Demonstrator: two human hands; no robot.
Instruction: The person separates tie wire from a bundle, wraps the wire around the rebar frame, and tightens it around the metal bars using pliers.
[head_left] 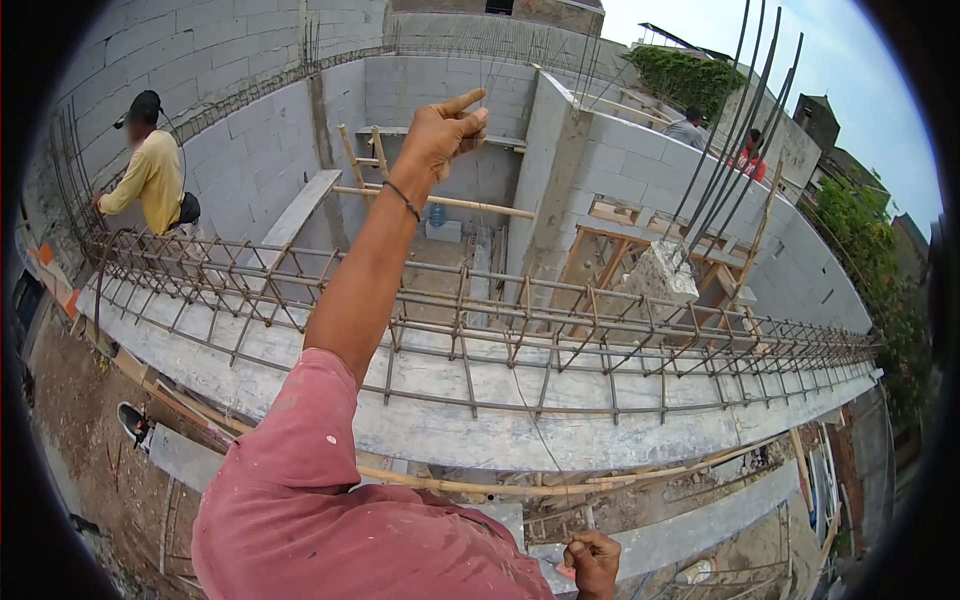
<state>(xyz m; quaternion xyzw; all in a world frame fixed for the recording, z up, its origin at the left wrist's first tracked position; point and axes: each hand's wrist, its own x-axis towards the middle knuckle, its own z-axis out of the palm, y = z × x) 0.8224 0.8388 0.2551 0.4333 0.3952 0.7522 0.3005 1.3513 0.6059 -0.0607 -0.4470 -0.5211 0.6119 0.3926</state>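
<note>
My left hand (450, 135) is raised high at the centre, its index finger stretched out and the other fingers curled around a thin line. That line (540, 428) runs down across the rebar cage (460, 330) toward my right hand (593, 562). Low at the bottom, my right hand is closed around a small reddish object (566, 571), mostly hidden by the fingers. The cage of rusty bars lies along a pale concrete-coloured board (440, 436) between my two hands.
A person in a yellow shirt (155, 180) stands at the left behind the cage. Two people (688, 130) (748, 158) are beyond the right wall. Upright bars (735, 140) rise from a column. Bamboo poles (520, 490) and planks (680, 530) lie below the board.
</note>
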